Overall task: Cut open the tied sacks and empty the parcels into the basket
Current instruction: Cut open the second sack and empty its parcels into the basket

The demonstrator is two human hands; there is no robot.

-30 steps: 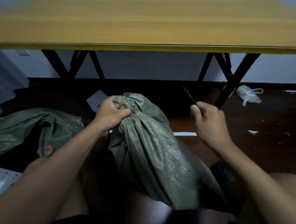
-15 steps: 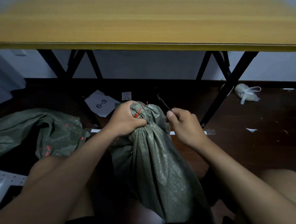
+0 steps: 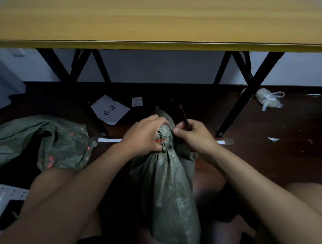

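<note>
The fingers of the left hand (image 3: pixel 145 136) were curled tight round the bunched neck of the green woven sack (image 3: pixel 168 185), just where a red tie (image 3: pixel 161 140) crossed the gather. The right hand (image 3: pixel 193 134) was closed on a dark blade (image 3: pixel 184 117), thumb and forefinger pinching it near the neck; the tip pointed up and away from the person, and whether its edge touched the tie could not be told.

The sack stood upright between the person's knees, its knotted top held between the two hands and its body running down toward the lower edge of the view.

A second green sack (image 3: pixel 47 142), slack and crumpled, lay on the dark floor (image 3: pixel 285 154) to the left. Beyond the hands a white sheet marked "6-3" (image 3: pixel 110 110) lay under the yellow table (image 3: pixel 153 18). A small tied plastic bag (image 3: pixel 269 99) sat on the floor at far right, near a black table leg (image 3: pixel 247 95).
</note>
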